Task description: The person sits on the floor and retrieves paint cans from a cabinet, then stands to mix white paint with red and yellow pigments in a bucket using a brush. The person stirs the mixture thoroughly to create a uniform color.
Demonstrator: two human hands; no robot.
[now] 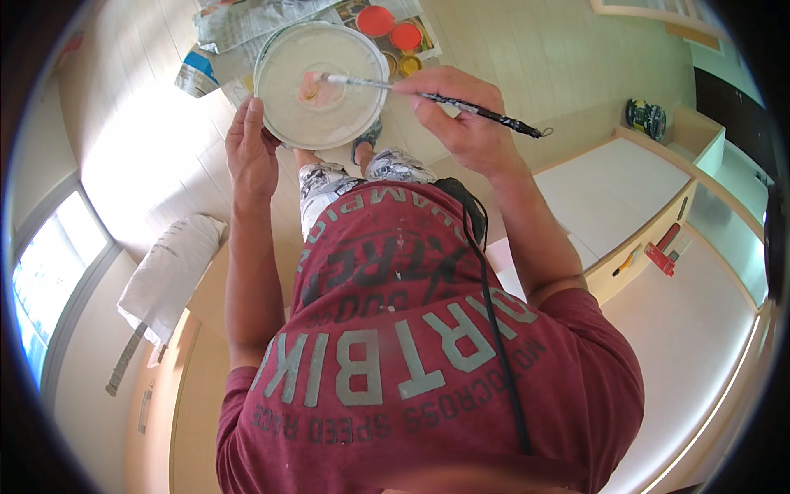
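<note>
My left hand [251, 148] grips the near-left rim of a round white plate [280, 58] and holds it up in front of me. A smear of pinkish and yellow paint [317, 89] lies at the plate's middle. My right hand [457, 111] holds a long paint-spattered brush [461, 103], its bristle end resting in the paint smear and its dark handle pointing right.
Newspaper sheets [239, 20] cover the floor beyond the plate, with two red lids [388, 27] and small paint jars [405, 64] on them. A white sack [169, 272] leans at the left by a window. A white low cabinet [613, 193] stands to the right.
</note>
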